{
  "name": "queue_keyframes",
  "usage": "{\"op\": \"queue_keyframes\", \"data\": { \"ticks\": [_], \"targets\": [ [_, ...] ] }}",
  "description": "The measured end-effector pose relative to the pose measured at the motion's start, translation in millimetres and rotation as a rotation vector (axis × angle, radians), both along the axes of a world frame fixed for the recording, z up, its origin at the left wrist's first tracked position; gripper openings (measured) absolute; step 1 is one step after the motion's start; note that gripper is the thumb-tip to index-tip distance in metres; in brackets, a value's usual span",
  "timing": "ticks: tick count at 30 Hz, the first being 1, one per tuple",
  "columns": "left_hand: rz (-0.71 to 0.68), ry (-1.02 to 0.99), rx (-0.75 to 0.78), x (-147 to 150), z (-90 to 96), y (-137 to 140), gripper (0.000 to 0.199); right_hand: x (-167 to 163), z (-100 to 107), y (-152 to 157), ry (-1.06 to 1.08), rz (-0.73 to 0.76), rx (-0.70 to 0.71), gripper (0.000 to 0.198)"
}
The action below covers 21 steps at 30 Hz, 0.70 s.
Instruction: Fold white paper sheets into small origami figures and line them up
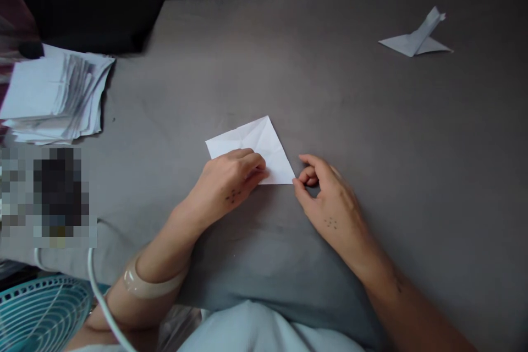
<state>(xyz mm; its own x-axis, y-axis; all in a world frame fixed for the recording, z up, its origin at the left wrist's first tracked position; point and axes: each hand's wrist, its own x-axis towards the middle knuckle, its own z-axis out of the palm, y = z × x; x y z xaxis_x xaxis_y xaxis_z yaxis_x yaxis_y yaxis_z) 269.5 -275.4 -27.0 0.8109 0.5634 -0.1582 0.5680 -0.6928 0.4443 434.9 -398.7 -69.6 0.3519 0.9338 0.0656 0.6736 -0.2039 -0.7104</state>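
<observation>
A creased white sheet of paper (270, 146), folded into a pointed shape, lies on the grey cloth surface in front of me. My left hand (237, 176) is closed at its lower left part, thumb and fingertips pinched together on the paper. The paper under that hand is hidden. At the sheet's lower right corner is my right hand (328, 192), its thumb tip touching or almost touching the corner. Its index finger is stretched out and apart from the thumb, the other fingers are curled, and nothing shows between them.
A folded white paper figure (421, 36) stands at the far right. On the left lies a stack of white paper (53, 93), with a black cloth-like item (91, 16) behind it. A blue fan (45, 313) and a white cable (99, 291) are at the lower left, near a pixelated patch.
</observation>
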Motion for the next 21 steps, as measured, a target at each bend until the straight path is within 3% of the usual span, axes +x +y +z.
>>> {"op": "queue_keyframes", "data": {
  "ticks": [8, 12, 14, 17, 21],
  "targets": [
    [-0.016, 0.026, -0.014, 0.5, 1.6, 0.4, 0.019, 18.0, 6.3, -4.1, 0.124, 0.029, -0.057, 0.037],
    [-0.031, 0.023, -0.028, -1.0, 0.6, 1.7, 0.018, 9.7, 10.5, -4.1, 0.16, -0.057, 0.145, 0.033],
    [-0.041, 0.002, -0.021, -1.6, -0.3, 1.8, 0.018, 0.0, 11.0, -3.0, 0.143, 0.006, 0.233, 0.03],
    [-0.047, -0.006, -0.014, -1.5, -2.0, 1.2, 0.019, -11.5, 8.2, -2.0, 0.08, 0.173, 0.247, 0.029],
    [0.009, -0.057, -0.017, -5.4, -8.3, 1.5, 0.02, -15.6, 3.2, -3.8, -0.038, 0.186, 0.218, 0.027]
  ]
}}
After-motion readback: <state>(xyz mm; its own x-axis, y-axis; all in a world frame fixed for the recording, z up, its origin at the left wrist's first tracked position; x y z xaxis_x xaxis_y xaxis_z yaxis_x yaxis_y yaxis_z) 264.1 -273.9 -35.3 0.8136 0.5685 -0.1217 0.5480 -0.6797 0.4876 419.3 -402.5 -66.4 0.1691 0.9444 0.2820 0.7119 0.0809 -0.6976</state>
